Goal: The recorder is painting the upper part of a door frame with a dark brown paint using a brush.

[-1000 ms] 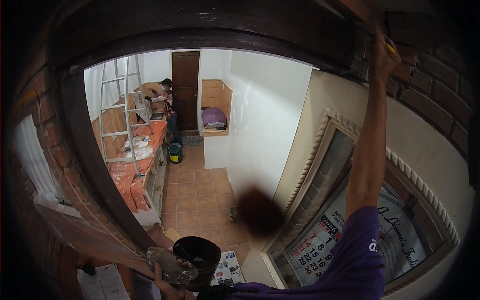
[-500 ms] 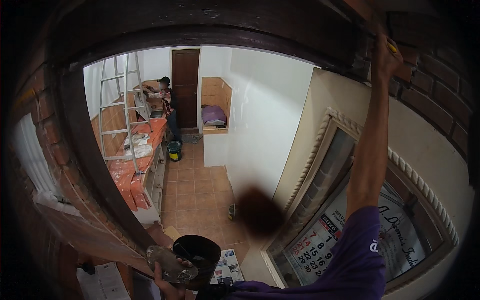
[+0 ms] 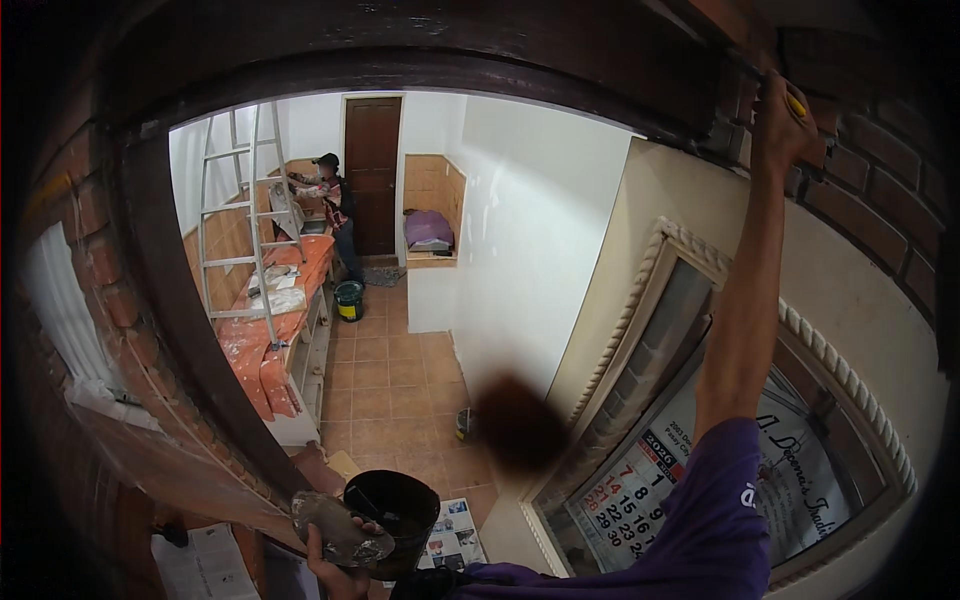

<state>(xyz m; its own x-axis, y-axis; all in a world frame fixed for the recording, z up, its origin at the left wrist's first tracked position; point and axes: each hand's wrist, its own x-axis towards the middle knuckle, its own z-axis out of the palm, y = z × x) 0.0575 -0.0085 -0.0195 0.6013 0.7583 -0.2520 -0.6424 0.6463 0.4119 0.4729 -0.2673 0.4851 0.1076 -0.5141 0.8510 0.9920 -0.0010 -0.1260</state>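
- Head view, high side: right hand (image 3: pixel 785 125) is raised at full reach to the brick wall (image 3: pixel 870 200), just under the dark wooden arch beam (image 3: pixel 420 55). Fingers are closed round a tool with a yellow handle (image 3: pixel 795 104); its working end is hidden against the brick, so I cannot tell its kind.
- Head view, low side: left hand (image 3: pixel 335 570) sits at the bottom edge, curled under a flat board (image 3: pixel 340 530) carrying a grey lump that looks like mortar. The board is touching the rim of a black bucket (image 3: pixel 400 505), which is just beside the hand; whether the hand also bears the bucket I cannot tell.
- Step in hand, as I read it: working the brick joints up by the beam, the material waiting on the board below.
- Next move, in my judgement, calls for a steady wrist at that stretch and a level board, since the two hands are well apart.
- Surroundings: a framed mirror with a rope-moulded edge (image 3: pixel 850 380) leans below the right arm, a calendar (image 3: pixel 625 500) at its lower corner. Down the tiled corridor another person (image 3: pixel 330 190) works at an orange-covered counter (image 3: pixel 275 330) beside a ladder (image 3: pixel 245 220).
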